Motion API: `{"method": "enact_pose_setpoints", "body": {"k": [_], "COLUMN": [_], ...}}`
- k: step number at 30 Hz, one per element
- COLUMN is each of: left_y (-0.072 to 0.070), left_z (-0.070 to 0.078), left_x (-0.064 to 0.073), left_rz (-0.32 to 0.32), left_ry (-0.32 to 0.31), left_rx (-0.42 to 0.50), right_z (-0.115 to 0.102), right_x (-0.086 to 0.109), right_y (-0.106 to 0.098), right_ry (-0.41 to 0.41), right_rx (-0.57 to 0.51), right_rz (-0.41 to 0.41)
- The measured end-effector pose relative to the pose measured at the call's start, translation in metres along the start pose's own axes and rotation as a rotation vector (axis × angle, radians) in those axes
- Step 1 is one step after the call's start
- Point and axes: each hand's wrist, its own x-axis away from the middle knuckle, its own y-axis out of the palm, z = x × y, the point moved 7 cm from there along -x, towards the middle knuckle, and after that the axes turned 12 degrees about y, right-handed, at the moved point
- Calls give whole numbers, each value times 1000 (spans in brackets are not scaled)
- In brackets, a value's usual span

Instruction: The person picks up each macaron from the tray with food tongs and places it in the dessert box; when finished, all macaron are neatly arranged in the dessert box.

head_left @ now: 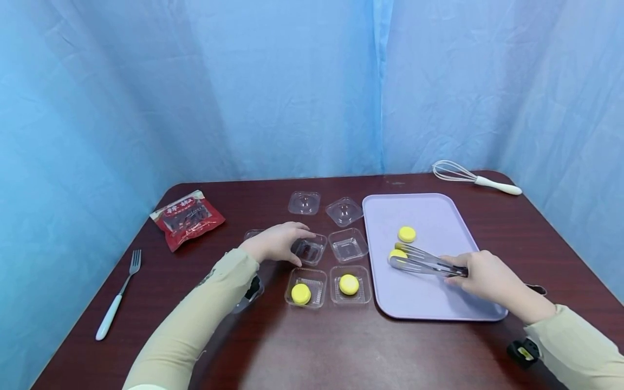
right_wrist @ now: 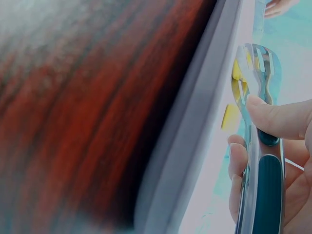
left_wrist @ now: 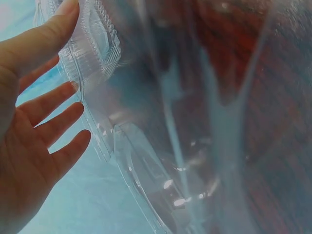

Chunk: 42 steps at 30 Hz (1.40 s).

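Observation:
My right hand [head_left: 482,271] grips metal tongs [right_wrist: 268,195] with dark handle pads. The tongs' slotted ends lie on either side of a yellow macaron-like disc [head_left: 396,254] on the lilac tray [head_left: 429,298]. A second yellow disc [head_left: 407,234] sits just behind it. My left hand [head_left: 280,242] is at a clear plastic box [head_left: 312,250], thumb by its near side and fingers by its far side, fairly straight in the left wrist view. Two nearer boxes each hold one disc, the left box [head_left: 319,287] and the right box [head_left: 363,294]. Behind that one stands another box [head_left: 348,246].
Two clear lids, one left [head_left: 304,203] and one right [head_left: 344,211], lie behind the boxes. More clear plastic is partly hidden under my left arm. A red packet [head_left: 187,218] and a fork [head_left: 119,295] lie left; a whisk [head_left: 475,177] lies at the back right.

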Motion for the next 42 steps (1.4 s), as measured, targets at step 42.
{"method": "enact_pose_setpoints", "body": {"k": [42], "left_y": [5], "left_z": [-10], "left_x": [-5], "left_rz": [60], "left_ry": [-90], "left_rx": [80], "right_z": [-99], "right_x": [-37], "right_y": [-8], "right_ry": [-242], "right_rx": [-44], "right_rz": [183]}}
